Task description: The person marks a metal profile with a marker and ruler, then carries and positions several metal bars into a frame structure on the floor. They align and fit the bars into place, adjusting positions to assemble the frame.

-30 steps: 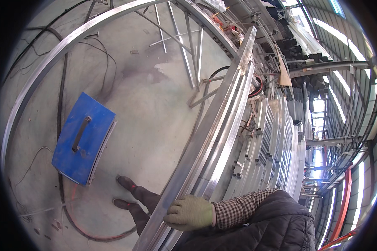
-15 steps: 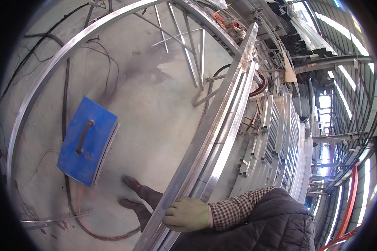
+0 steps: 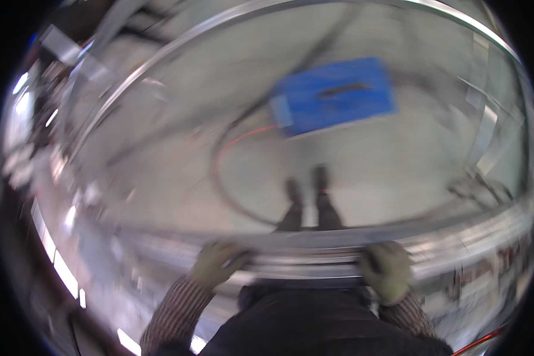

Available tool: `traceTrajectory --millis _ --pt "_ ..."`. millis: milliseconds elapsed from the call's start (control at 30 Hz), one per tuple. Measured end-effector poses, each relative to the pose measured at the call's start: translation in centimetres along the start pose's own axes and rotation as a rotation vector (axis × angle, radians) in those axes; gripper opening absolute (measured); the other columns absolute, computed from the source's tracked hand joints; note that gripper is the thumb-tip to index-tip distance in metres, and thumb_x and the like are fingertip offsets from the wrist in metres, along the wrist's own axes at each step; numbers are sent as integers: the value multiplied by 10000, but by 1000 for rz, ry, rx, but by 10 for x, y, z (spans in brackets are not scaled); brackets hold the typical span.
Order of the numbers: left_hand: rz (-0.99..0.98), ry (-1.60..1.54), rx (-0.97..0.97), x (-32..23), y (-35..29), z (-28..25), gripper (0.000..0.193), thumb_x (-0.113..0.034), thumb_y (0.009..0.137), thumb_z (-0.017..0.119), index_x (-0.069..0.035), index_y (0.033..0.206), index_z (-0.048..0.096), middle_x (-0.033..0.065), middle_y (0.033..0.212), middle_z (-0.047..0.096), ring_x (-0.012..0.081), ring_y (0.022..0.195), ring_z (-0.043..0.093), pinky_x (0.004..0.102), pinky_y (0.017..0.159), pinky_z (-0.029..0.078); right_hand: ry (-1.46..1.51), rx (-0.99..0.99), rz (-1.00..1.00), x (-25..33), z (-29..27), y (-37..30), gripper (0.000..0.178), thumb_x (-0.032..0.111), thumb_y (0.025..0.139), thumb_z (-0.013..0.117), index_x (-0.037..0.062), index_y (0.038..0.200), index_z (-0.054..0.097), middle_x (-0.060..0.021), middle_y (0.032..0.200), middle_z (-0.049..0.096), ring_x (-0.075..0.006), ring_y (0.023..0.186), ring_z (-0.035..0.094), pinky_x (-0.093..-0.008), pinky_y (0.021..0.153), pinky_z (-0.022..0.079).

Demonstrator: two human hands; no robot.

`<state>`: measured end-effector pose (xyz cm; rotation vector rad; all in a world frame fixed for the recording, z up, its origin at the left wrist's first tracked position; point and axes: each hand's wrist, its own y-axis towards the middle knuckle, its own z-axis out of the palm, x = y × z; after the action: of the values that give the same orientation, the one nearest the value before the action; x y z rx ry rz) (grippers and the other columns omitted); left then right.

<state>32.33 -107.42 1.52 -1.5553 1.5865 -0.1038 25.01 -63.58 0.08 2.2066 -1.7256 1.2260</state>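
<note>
A long silvery metal beam (image 3: 305, 256) with grooves along its length runs across in front of my body, smeared by motion. My left hand (image 3: 218, 264), in a greenish work glove, is curled over it left of my torso. On the other side, my right hand (image 3: 388, 270) in a matching glove is wrapped over the same beam. The finger detail of both is blurred. Past the beam, a blue box-like object (image 3: 341, 95) with a dark handle (image 3: 345, 89) on top stands on the floor, beyond my feet.
A curved-looking metal bar (image 3: 178, 44) crosses the far side. A dark hose (image 3: 216, 169) and a thin red cable (image 3: 243, 137) lie on the concrete floor (image 3: 160, 190). Metal pieces (image 3: 486, 133) stand at the right. Blurred clutter and bright strips fill the left edge.
My view has swung left, so the beam now lies crosswise and the blue box is straight ahead. My left hand has come into view; my right hand is still on the beam.
</note>
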Motion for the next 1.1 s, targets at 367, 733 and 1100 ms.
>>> traceTrajectory --millis 367,733,1100 --pt "104 -44 -728 15 -58 31 320 -78 821 866 -59 1128 779 112 1142 765 334 1009 773 460 838 648 -55 -124 22 -27 23 -8 154 59 935 780 60 1086 751 -123 1016 739 -332 949 720 -455 841 573" --pt "-72 -116 -952 88 -168 86 287 -75 824 867 -95 1104 812 68 1160 764 265 1094 746 413 940 578 -60 -18 -295 97 90 55 176 -4 947 726 12 1122 739 -145 1100 753 -318 1051 727 -429 944 568" --pt "-261 -250 -1024 227 -301 94 228 -37 842 820 -42 1068 785 111 1033 787 309 886 786 425 799 627 -25 159 -591 329 255 84 271 31 856 770 54 1126 761 -172 1139 779 -389 1071 748 -496 938 604"
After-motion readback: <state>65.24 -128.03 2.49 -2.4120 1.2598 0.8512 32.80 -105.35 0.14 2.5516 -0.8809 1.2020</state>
